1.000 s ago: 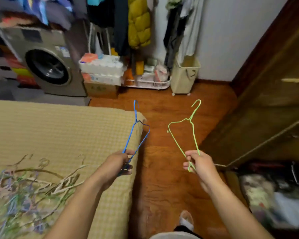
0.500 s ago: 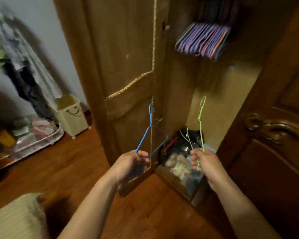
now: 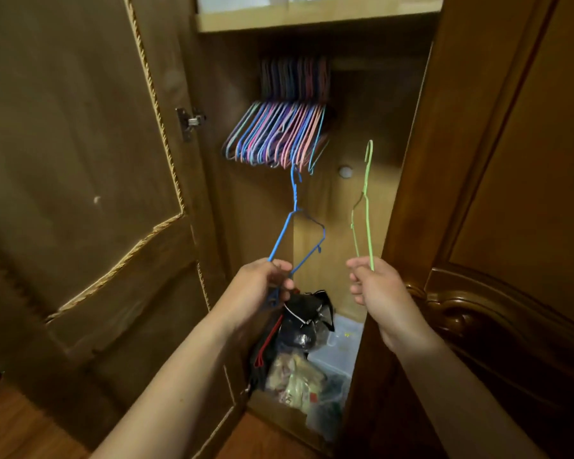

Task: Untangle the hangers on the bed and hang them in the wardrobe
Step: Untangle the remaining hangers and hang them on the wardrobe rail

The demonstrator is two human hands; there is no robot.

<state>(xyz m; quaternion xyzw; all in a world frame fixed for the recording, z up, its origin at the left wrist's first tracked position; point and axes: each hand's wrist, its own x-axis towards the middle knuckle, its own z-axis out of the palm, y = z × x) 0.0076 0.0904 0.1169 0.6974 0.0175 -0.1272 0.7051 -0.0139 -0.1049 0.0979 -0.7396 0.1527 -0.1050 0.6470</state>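
Low in the centre of the frame, the left hand (image 3: 265, 286) grips the bottom of a blue hanger (image 3: 294, 233), fingers and thumb curled around the wire, with the hook pointing up toward the middle of the frame. Just right of centre, the right hand (image 3: 375, 286) pinches the lower end of a green hanger (image 3: 365, 207), which stands nearly edge-on with its hook uppermost. The two hangers are near each other but apart. Both are held in front of the open wardrobe (image 3: 315, 21), whose left door (image 3: 80, 160) fills the left of the frame and whose carved right door (image 3: 511, 193) fills the right. In the upper centre, a dense row of coloured hangers (image 3: 279, 134) hangs inside; the blue hanger's hook reaches just below that row. At the bottom centre, on the wardrobe floor, lie a dark bag (image 3: 305, 319), a clear plastic box (image 3: 342, 342) and some packets.
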